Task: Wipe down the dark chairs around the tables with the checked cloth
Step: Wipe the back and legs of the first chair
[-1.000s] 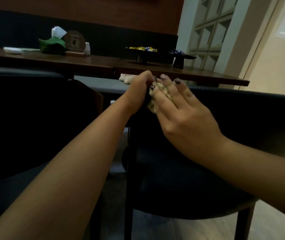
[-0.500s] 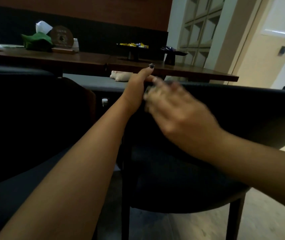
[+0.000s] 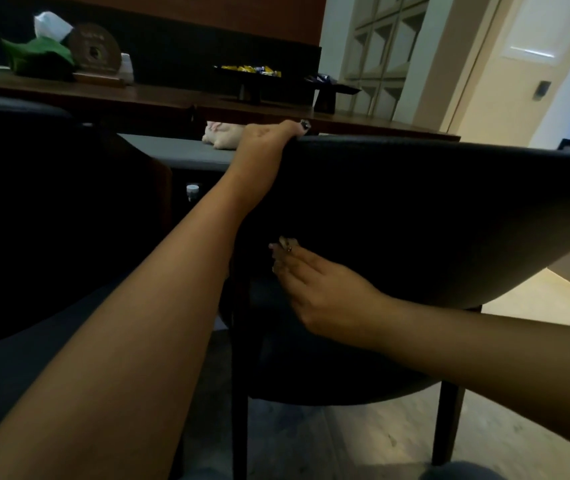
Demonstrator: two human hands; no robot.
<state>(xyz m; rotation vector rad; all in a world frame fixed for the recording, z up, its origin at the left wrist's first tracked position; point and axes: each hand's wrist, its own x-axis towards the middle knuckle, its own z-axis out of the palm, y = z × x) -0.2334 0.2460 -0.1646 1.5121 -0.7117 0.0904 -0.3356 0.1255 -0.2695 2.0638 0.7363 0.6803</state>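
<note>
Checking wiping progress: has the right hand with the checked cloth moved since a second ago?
Yes. The right hand has dropped from the chair back's top edge, where the left hand holds, down its back face.
</note>
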